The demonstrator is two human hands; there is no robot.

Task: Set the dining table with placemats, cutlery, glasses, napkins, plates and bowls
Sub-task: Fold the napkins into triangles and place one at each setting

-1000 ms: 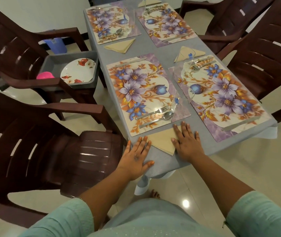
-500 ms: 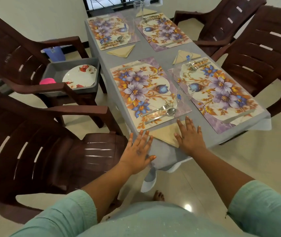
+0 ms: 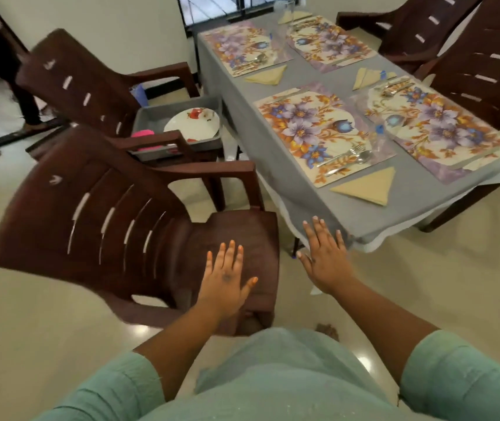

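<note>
The fingers (image 3: 231, 252) of the left hand (image 3: 226, 279) are straight and spread wide, holding nothing, over the seat of a brown plastic chair (image 3: 115, 226). The fingers (image 3: 318, 230) of the right hand (image 3: 326, 259) are straight and wide too, holding nothing, by the near corner of the desk (image 3: 364, 211) with its grey cloth.

On the desk, a folded tan napkin (image 3: 367, 186) lies near that corner. Just behind it is a flower placemat (image 3: 318, 135) with a fork (image 3: 338, 154) and spoon (image 3: 349, 165) on it. Three more flower placemats lie on the desk, each with a napkin nearby.

A grey tub (image 3: 179, 129) sits on the next chair. Inside it are a white plate (image 3: 192, 124) with red flowers and something pink (image 3: 142, 134).
</note>
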